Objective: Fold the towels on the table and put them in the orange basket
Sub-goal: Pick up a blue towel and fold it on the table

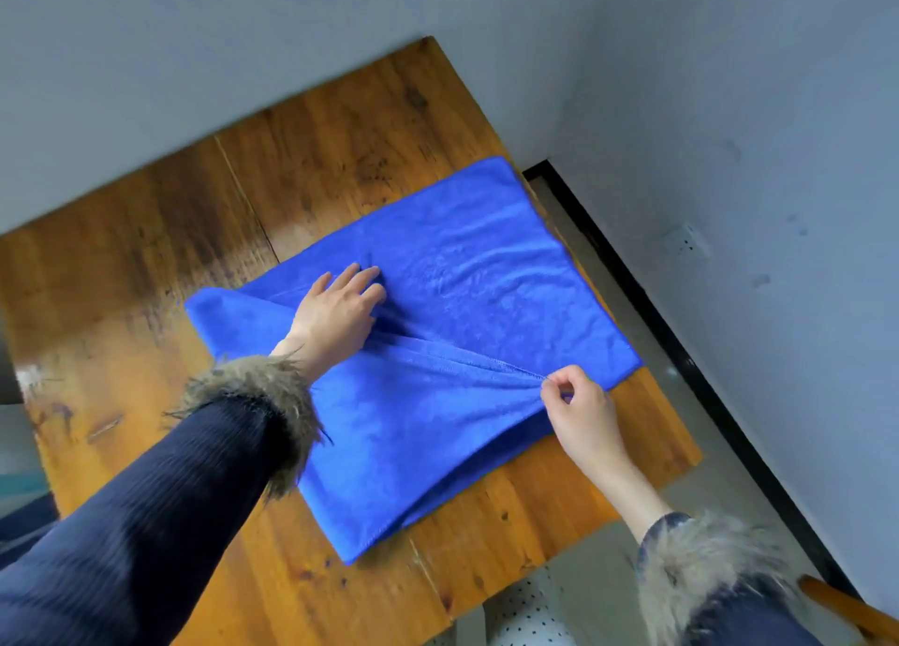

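Head view: a blue towel [438, 334] lies partly folded on the wooden table [146, 275]. Left hand [335, 312] rests flat on it, fingers straight and close together, pointing toward 1 o'clock. Right hand [579, 407], at 4 o'clock from the left, pinches the folded layer's hem.

A worn wooden tabletop [146, 266] of glossy orange-brown planks fills the middle of the view, with dark stains and a pale scuffed patch at about nine o'clock. Grey-white walls [729, 85] rise beyond it from ten to three o'clock, and one carries a white wall socket [687, 240] at three o'clock. A black skirting strip [681, 358] runs diagonally along the wall's foot. At five o'clock lies a white dotted surface [530, 611], and a rounded wooden piece [846, 609] shows at the bottom right corner.
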`<action>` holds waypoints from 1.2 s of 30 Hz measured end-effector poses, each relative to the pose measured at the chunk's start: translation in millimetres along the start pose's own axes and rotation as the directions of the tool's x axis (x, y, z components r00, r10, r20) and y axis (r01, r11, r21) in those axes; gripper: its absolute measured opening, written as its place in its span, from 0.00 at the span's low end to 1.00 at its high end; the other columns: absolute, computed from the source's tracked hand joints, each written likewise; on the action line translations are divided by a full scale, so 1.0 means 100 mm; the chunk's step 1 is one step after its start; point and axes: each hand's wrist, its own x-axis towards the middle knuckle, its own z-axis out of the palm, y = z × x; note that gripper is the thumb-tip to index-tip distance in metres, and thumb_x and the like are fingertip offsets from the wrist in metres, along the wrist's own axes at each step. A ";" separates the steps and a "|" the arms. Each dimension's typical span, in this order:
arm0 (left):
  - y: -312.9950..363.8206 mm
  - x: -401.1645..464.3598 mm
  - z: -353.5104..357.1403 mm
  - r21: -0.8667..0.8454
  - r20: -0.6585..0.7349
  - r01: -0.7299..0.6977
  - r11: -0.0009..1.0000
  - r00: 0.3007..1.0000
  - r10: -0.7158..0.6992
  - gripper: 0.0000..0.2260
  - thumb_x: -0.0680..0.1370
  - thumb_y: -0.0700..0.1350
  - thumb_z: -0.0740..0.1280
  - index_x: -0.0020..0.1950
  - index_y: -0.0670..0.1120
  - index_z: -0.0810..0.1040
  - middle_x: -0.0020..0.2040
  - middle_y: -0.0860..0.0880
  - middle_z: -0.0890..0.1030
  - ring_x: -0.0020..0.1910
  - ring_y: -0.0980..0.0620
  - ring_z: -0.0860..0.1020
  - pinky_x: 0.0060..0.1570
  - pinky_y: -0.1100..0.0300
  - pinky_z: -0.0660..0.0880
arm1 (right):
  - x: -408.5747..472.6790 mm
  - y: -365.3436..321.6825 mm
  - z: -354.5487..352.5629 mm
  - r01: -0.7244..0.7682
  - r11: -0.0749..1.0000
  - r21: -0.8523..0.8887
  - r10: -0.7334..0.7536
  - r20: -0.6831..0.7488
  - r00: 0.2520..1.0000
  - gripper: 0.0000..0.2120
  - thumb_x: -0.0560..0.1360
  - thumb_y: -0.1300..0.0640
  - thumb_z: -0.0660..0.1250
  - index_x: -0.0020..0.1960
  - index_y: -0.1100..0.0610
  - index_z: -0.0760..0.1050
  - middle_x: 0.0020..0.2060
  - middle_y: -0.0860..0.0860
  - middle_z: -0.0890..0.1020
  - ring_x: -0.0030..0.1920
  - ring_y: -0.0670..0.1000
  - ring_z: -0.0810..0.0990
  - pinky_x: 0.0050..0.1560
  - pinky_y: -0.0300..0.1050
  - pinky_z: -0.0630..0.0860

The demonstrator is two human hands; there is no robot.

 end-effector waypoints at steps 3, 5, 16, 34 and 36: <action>0.06 -0.06 -0.01 0.013 0.022 0.098 0.995 0.995 -0.098 0.16 0.77 0.47 0.62 0.65 0.49 0.68 0.70 0.48 0.65 0.66 0.47 0.66 0.52 0.51 0.69 | 0.09 0.07 -0.04 0.012 0.981 -0.193 -0.007 0.028 1.000 0.05 0.78 0.61 0.58 0.45 0.60 0.70 0.47 0.57 0.79 0.51 0.57 0.76 0.45 0.44 0.64; 0.09 -0.16 0.01 -0.003 0.051 0.168 0.986 0.985 -0.168 0.19 0.77 0.49 0.62 0.67 0.50 0.66 0.68 0.48 0.64 0.62 0.45 0.67 0.42 0.51 0.71 | 0.14 0.03 0.01 0.039 0.964 -0.262 -0.025 0.056 0.998 0.05 0.79 0.61 0.56 0.44 0.58 0.65 0.50 0.58 0.77 0.55 0.59 0.74 0.46 0.45 0.62; 0.57 -1.11 0.25 -0.071 0.235 0.595 0.801 0.790 -0.566 0.15 0.78 0.49 0.58 0.63 0.46 0.65 0.59 0.45 0.68 0.53 0.45 0.75 0.33 0.55 0.65 | 0.82 -0.42 0.27 0.370 0.623 -0.689 -0.221 0.298 0.929 0.18 0.78 0.62 0.53 0.68 0.62 0.61 0.75 0.55 0.56 0.75 0.53 0.53 0.73 0.58 0.42; -0.08 -1.58 -0.05 -0.818 0.210 0.390 0.423 0.887 -0.412 0.09 0.71 0.47 0.73 0.37 0.51 0.74 0.30 0.55 0.72 0.30 0.56 0.68 0.30 0.67 0.64 | 0.75 -0.67 0.01 0.393 0.808 -0.440 -0.403 0.074 0.912 0.06 0.78 0.57 0.61 0.49 0.61 0.72 0.45 0.58 0.80 0.47 0.61 0.76 0.39 0.46 0.64; -0.17 -1.53 -0.16 -0.855 0.142 0.349 0.384 0.869 -0.474 0.06 0.73 0.45 0.71 0.38 0.51 0.76 0.31 0.55 0.75 0.30 0.59 0.70 0.29 0.68 0.65 | 0.73 -0.70 -0.08 0.409 0.826 -0.387 -0.438 0.014 0.899 0.06 0.78 0.58 0.61 0.48 0.61 0.72 0.44 0.58 0.79 0.46 0.60 0.75 0.38 0.46 0.64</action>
